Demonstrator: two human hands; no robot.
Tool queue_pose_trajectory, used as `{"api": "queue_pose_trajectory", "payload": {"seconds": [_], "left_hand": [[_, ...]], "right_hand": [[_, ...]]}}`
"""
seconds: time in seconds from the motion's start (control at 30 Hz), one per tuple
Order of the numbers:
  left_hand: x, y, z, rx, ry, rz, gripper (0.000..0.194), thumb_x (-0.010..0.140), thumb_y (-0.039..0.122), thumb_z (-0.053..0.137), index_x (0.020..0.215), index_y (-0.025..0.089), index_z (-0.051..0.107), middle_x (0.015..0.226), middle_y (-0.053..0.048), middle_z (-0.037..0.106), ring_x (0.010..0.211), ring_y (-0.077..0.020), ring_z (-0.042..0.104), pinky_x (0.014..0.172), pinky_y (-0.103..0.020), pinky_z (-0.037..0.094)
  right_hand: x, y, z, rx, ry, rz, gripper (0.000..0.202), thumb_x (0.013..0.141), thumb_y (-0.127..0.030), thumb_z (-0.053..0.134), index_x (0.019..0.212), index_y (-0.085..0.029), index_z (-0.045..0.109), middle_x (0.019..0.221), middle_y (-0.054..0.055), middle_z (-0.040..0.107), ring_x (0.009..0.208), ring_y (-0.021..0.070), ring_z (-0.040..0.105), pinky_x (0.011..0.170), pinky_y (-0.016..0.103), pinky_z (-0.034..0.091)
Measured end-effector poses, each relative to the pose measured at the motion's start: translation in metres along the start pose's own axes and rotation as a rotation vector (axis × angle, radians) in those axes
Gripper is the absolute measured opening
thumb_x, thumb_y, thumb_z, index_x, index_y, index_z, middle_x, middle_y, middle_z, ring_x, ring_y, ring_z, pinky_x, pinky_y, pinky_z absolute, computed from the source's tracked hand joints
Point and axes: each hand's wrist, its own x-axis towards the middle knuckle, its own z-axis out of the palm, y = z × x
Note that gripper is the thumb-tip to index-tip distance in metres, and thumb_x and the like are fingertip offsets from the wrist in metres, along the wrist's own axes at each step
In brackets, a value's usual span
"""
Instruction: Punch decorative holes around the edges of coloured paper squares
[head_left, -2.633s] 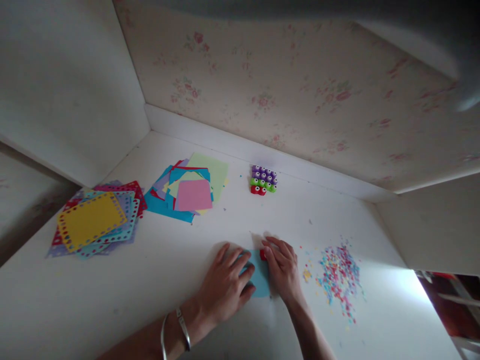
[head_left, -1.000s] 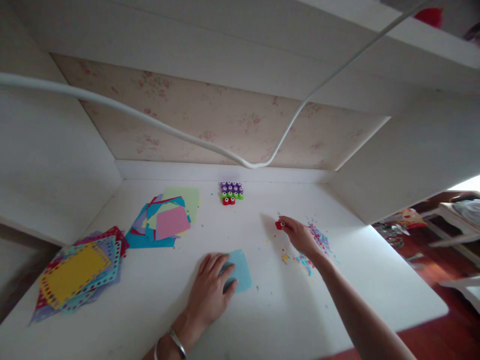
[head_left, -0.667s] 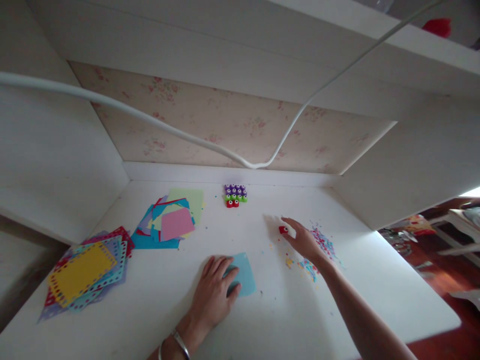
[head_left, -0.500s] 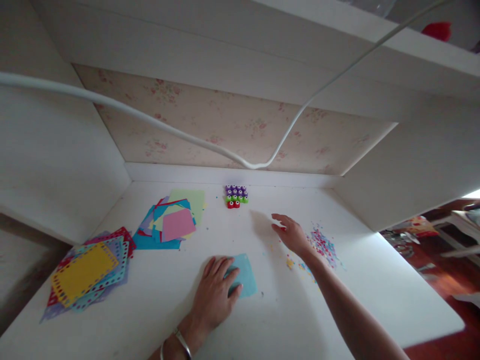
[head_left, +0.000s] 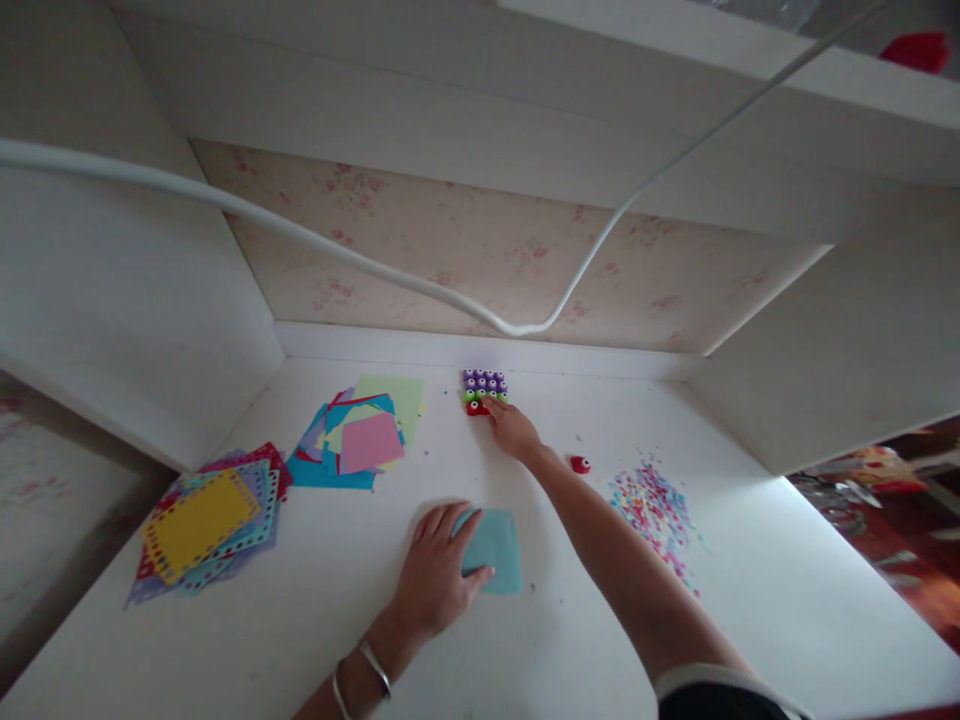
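My left hand (head_left: 439, 570) lies flat with fingers spread, its fingertips and thumb on the left side of a light blue paper sheet (head_left: 496, 552) on the white table. My right hand (head_left: 513, 430) reaches to the back, its fingers closed on a small red paper punch at the front of a block of punches. Another red paper punch (head_left: 473, 408) sits just left of the fingertips. Behind are rows of green punches (head_left: 470, 396) and purple punches (head_left: 480, 379). A lone red punch (head_left: 580, 465) rests right of my right forearm.
Colourful paper confetti (head_left: 656, 510) is scattered at the right. Plain coloured paper sheets (head_left: 371, 443) are piled back left, with a stack of hole-edged cards (head_left: 201, 522) nearer the left edge. A white cable (head_left: 420, 290) hangs across the view above the table.
My right hand has moved left and away from me to the punches, leaving a red punch standing on the table. My left hand stays on the blue paper. The view has shifted slightly.
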Motion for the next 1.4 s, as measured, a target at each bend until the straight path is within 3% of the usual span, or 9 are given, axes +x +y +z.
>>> {"api": "queue_pose_trajectory", "payload": {"seconds": [0.13,0.23,0.33,0.43,0.6,0.7,0.77,0.9,1.4], "left_hand": [[0.008,0.002,-0.007,0.019,-0.049,-0.074,0.074,0.075,0.036,0.076,0.142,0.027,0.046,0.131,-0.011,0.06,0.121,-0.0315,0.053,0.103,-0.049,0.04],[0.014,0.004,-0.014,0.05,-0.095,-0.105,0.071,0.071,0.037,0.078,0.136,0.028,0.053,0.121,-0.011,0.062,0.11,-0.0328,0.057,0.094,-0.05,0.043],[0.019,0.004,-0.018,0.001,-0.125,-0.119,0.052,0.066,0.03,0.08,0.116,0.027,0.064,0.113,-0.009,0.062,0.105,-0.0307,0.059,0.091,-0.047,0.045],[0.02,0.001,-0.017,-0.161,-0.049,-0.125,0.037,0.07,0.016,0.073,0.104,0.024,0.063,0.111,-0.006,0.062,0.104,-0.0259,0.061,0.091,-0.041,0.048],[0.02,-0.011,-0.016,-0.486,-0.002,-0.309,0.06,0.078,0.018,0.067,0.134,0.022,0.046,0.113,-0.006,0.069,0.095,-0.0245,0.069,0.082,-0.036,0.054],[0.02,-0.017,-0.018,-0.59,0.051,-0.345,0.071,0.079,0.031,0.07,0.142,0.02,0.038,0.135,-0.011,0.06,0.115,-0.0279,0.063,0.095,-0.039,0.051],[0.021,-0.019,-0.019,-0.648,0.051,-0.341,0.067,0.082,0.037,0.069,0.141,0.019,0.041,0.14,-0.012,0.055,0.122,-0.0285,0.059,0.1,-0.04,0.048],[0.02,-0.017,-0.021,-0.725,-0.015,-0.393,0.058,0.085,0.045,0.064,0.134,0.019,0.048,0.131,-0.01,0.062,0.113,-0.0271,0.063,0.095,-0.036,0.05],[0.02,-0.017,-0.028,-0.757,-0.078,-0.35,0.059,0.08,0.034,0.067,0.133,0.017,0.048,0.132,-0.011,0.061,0.114,-0.0278,0.06,0.099,-0.038,0.046]], "right_hand": [[-0.002,0.002,-0.006,0.033,0.001,0.019,0.025,0.094,-0.015,0.052,0.11,-0.02,0.071,0.118,0.01,0.069,0.113,0.0227,0.062,0.103,0.036,0.043],[-0.017,0.003,-0.013,0.097,0.023,0.041,0.016,0.093,-0.019,0.057,0.095,-0.02,0.072,0.108,0.009,0.07,0.105,0.0219,0.065,0.098,0.035,0.045],[-0.046,0.004,-0.017,0.203,0.072,0.081,0.015,0.092,-0.024,0.057,0.099,-0.02,0.07,0.109,0.009,0.07,0.102,0.0208,0.067,0.093,0.034,0.049],[-0.085,0.002,-0.017,0.344,0.138,0.148,0.025,0.096,-0.033,0.05,0.114,-0.021,0.063,0.111,0.009,0.072,0.096,0.02,0.071,0.082,0.034,0.056],[-0.146,-0.011,-0.01,0.553,0.231,0.233,0.032,0.097,-0.045,0.048,0.119,-0.022,0.056,0.119,0.013,0.07,0.093,0.0219,0.074,0.076,0.035,0.06],[-0.166,-0.026,-0.009,0.757,0.251,0.309,0.034,0.093,-0.047,0.058,0.116,-0.023,0.058,0.117,0.012,0.071,0.098,0.024,0.072,0.081,0.038,0.059],[-0.172,-0.036,-0.008,0.864,0.238,0.355,0.037,0.09,-0.048,0.063,0.118,-0.024,0.06,0.112,0.011,0.074,0.099,0.0248,0.071,0.083,0.04,0.059],[-0.171,-0.047,-0.008,0.909,0.245,0.378,0.04,0.085,-0.05,0.068,0.116,-0.024,0.065,0.111,0.01,0.074,0.101,0.0253,0.07,0.089,0.042,0.057],[-0.161,-0.053,-0.007,0.883,0.2,0.31,0.032,0.087,-0.044,0.068,0.114,-0.025,0.07,0.129,0.01,0.066,0.112,0.0256,0.067,0.095,0.041,0.056]]}}
